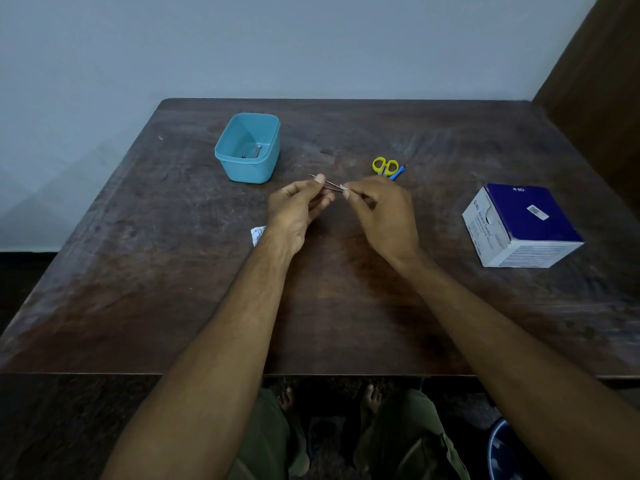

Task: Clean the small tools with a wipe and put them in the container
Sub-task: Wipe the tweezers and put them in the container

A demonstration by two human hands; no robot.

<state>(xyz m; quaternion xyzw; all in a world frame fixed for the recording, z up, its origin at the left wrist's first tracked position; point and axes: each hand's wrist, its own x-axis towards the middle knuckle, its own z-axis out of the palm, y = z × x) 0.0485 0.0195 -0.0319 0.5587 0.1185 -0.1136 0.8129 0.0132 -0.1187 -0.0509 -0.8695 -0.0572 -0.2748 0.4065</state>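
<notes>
Bench (pixel 173 271): near half is bare between the forearms and to either side. Obstacles: blue container (pixel 248 147) far left-centre, open topped; yellow scissors (pixel 384 166) and blue tool (pixel 397 173) far centre-right, touching; box (pixel 519 225) at right; small wrapper (pixel 258 234) beside left wrist.

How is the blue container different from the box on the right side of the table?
The blue container is open at the top, so small items show on its bottom; the box is shut. The container is plain light blue plastic with rounded corners; the box is white and dark blue, printed, with sharp edges. The container stands far left of both hands, the box to their right. Both rest on the wooden table.
</notes>
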